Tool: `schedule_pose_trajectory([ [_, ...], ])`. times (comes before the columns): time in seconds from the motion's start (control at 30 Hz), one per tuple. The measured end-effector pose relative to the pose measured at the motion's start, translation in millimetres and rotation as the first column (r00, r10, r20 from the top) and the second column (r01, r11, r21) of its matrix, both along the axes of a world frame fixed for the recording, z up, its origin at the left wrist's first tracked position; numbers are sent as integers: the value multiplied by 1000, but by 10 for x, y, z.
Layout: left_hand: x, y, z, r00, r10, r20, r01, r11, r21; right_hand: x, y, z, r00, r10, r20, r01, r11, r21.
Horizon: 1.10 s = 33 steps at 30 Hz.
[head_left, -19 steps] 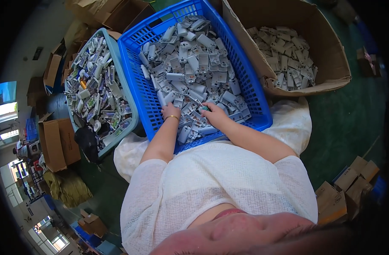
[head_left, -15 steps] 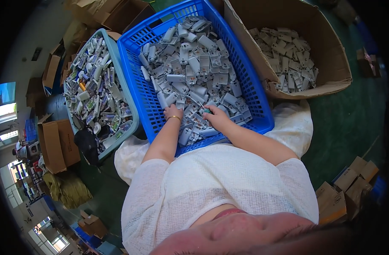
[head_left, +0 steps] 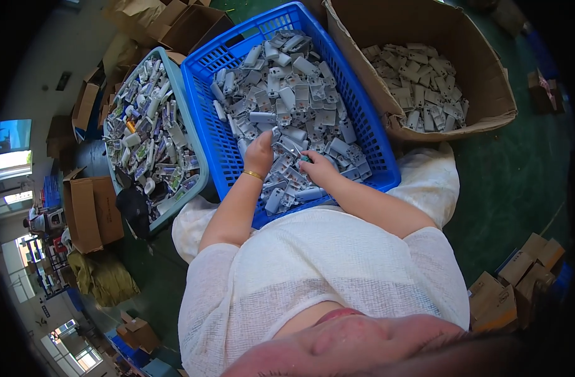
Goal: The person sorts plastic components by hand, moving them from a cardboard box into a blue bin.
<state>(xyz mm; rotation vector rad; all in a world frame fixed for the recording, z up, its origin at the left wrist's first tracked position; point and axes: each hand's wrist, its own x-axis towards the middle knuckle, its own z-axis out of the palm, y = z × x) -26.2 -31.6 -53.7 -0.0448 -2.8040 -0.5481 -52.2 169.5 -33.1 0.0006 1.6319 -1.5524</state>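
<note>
A blue slatted plastic crate (head_left: 373,129) in front of me is heaped with white plastic housings (head_left: 286,97), some with small metal contacts showing. Over the near left part of the heap, my left hand (head_left: 259,156) is closed, a gold bangle on its wrist. A small end of a white plastic housing (head_left: 275,132) shows at its fingertips; the rest is hidden by the hand. My right hand (head_left: 321,168), to its right, is closed round a green-handled tool (head_left: 306,158). A thin metal part of the tool points left toward my left hand; its exact kind is unclear.
Left of the crate stands a pale blue-green tub (head_left: 198,154) full of mixed plastic parts, with a black item (head_left: 133,210) on its near edge. A large cardboard box (head_left: 488,107) at the right holds more white pieces. Flattened cartons (head_left: 498,301) lie on the green floor at lower right.
My left hand has risen from the heap and turned, its fingers now curled round a white piece. My right hand stays nearly in place with the tool. The whole view has shifted slightly.
</note>
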Motion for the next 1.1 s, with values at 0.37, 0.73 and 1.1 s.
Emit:
schedule_pose_trajectory([
  [0.37,238,332,342,891,246,382,-436,221,873,113,24,227,840,208,-501,-175,978,112],
  [0.73,444,552,714,890,7,456,-452,-118,884,146,98,593,507,356,-785,-199,935,295],
  [1.1,444,564,500,896,145,420,-444,297,845,221,66,554,496,390,-776,-180,920,347],
])
